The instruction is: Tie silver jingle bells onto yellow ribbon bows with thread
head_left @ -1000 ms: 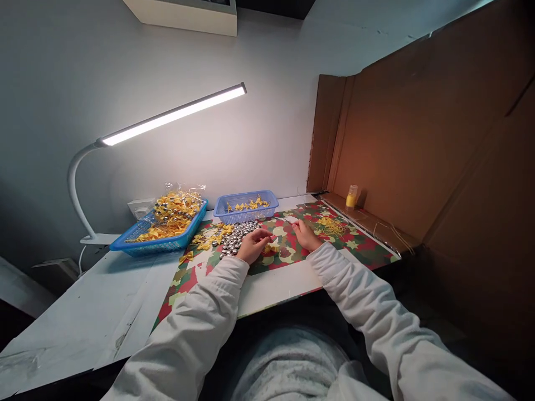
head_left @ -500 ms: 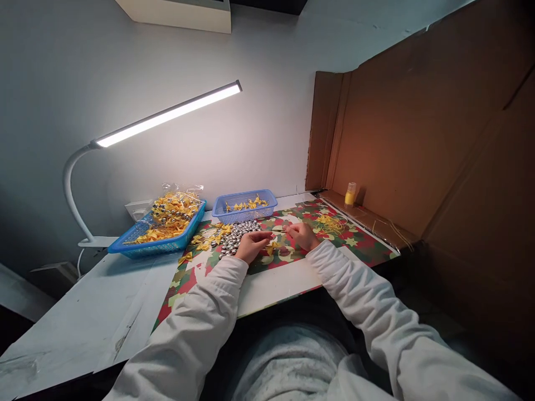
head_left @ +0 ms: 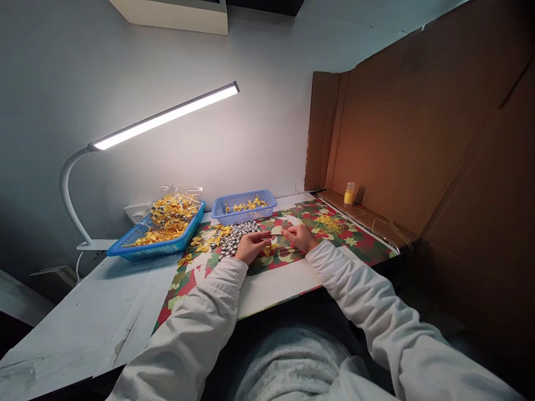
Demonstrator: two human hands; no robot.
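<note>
My left hand [head_left: 251,248] is closed in a pinch, fingertips pointing right, just in front of a pile of small silver bells [head_left: 234,238]. Facing it, my right hand [head_left: 303,238] pinches too. Between the fingertips runs a thin yellowish cord [head_left: 276,233], small and hard to make out. Close under the left fingertips is a yellow ribbon bow [head_left: 270,250]; whether it hangs from the cord or lies on the mat I cannot tell. More yellow bows [head_left: 204,239] lie left of the bells. A tangle of yellow cords [head_left: 330,224] rests beyond my right hand.
A blue basket [head_left: 146,253] heaped with yellow bows and bells stands at the left. Behind the bells is a smaller blue basket [head_left: 219,213] with bows. A lit lamp [head_left: 167,117] arches above. Cardboard [head_left: 397,128] walls the right side, with a small yellow bottle [head_left: 349,194] beside it.
My hands stay nearly in place, both still pinching. The left fingers have shifted slightly and the right fingertips have dipped a little. The whole view has moved slightly.
</note>
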